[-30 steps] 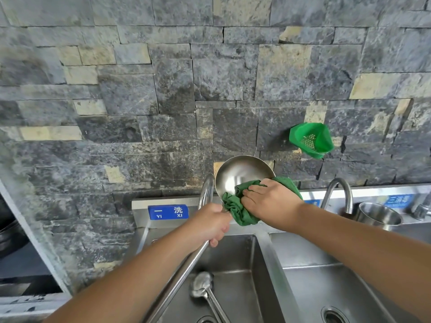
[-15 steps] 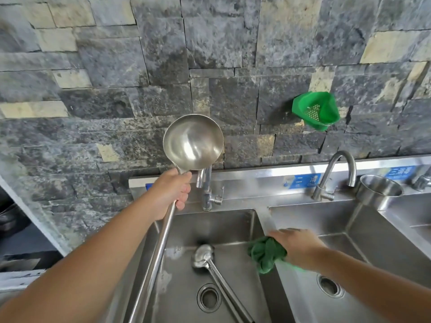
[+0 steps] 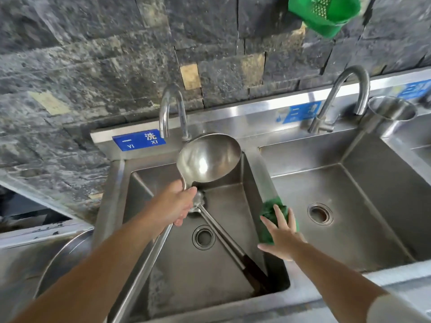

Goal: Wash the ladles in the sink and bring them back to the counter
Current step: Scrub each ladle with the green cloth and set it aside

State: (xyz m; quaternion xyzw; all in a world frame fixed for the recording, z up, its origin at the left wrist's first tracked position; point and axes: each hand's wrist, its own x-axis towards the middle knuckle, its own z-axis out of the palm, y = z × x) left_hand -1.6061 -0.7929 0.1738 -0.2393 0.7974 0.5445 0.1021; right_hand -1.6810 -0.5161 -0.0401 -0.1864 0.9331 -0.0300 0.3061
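Over the left basin (image 3: pixel 144 206), the left hand (image 3: pixel 173 206) grips the big ladle (image 3: pixel 208 158) by its handle; a smaller ladle (image 3: pixel 219 227) lies below. Right hand (image 3: pixel 283 231), fingers spread, presses the green cloth (image 3: pixel 268 209) on the divider (likely parking it). Rinse under the tap (image 3: pixel 171 108), bowl tilted.

Your left hand (image 3: pixel 173 207) and right hand (image 3: pixel 282 238) are both bare, with no gloves, rings or watch showing. Your left forearm (image 3: pixel 93 264) is uncovered along all of its visible length. Your right forearm (image 3: pixel 331 271) is bare too, up to a pale, whitish sleeve (image 3: pixel 396 308) that starts near the elbow at the lower right corner.
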